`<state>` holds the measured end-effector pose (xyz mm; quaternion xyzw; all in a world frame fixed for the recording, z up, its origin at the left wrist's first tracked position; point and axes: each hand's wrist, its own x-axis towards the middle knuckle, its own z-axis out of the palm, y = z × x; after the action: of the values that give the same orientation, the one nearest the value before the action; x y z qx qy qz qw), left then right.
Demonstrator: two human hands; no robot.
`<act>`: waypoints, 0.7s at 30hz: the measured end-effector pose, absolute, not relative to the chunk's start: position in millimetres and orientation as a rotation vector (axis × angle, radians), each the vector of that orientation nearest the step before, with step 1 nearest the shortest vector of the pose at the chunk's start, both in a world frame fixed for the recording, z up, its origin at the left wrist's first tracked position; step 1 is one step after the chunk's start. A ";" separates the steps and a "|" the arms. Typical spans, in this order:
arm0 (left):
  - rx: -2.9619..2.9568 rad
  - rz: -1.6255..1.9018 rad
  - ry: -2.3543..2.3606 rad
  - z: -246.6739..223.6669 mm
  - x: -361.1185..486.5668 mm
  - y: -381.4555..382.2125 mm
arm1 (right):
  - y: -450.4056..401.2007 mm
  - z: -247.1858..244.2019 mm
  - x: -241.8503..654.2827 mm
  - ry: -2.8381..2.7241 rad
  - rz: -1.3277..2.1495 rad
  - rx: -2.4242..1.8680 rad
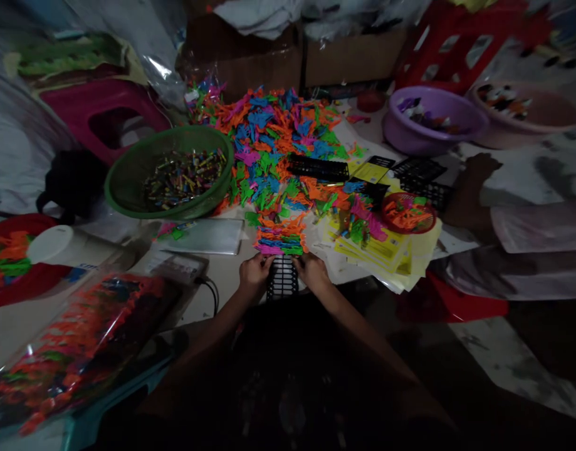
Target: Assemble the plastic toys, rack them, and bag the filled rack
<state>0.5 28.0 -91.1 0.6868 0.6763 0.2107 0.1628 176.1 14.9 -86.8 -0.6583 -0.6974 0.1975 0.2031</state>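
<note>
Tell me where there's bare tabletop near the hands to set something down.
Small bare patches of white tabletop show between the left hand and the flat grey item, and between the right hand and the yellow cards. Beyond the hands it's crowded with heaped coloured plastic pieces.

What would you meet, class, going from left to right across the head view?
Red tub, green basket, left hand, black grid, right hand, small red basket, pink basin.

- Black open-grid rack [282,282], narrow, its bare near end pointing toward the wearer.
- Plastic pieces [281,239], orange, blue, green and pink, lying crosswise in close rows at its far end.
</note>
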 end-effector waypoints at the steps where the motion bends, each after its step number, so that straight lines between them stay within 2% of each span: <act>1: 1.970 0.618 1.886 -92.0 -2.8 23.7 | 16.8 -84.2 185.5 -1.964 0.605 -1.776; 3: 1.966 0.694 1.818 -94.4 -8.9 12.6 | 24.5 -76.4 210.4 -1.908 0.604 -1.742; 8: 2.052 0.935 1.536 -94.4 -2.3 -14.0 | 63.1 -57.4 270.8 -1.342 0.032 -2.294; 12: 2.153 0.830 1.248 -84.8 24.4 -22.0 | 79.8 -56.9 282.1 -1.260 0.151 -2.475; 17: 2.290 0.604 1.248 -66.7 73.4 -8.1 | 44.8 -69.4 278.3 -1.189 0.220 -2.124; 21: 2.352 0.595 1.256 -55.6 131.2 25.4 | 6.2 -73.6 283.1 -0.980 0.348 -1.859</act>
<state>131.2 25.4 -55.6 0.8429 0.4502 0.2134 0.2033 283.1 6.2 -73.6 -0.7635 -0.4025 0.1431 0.4844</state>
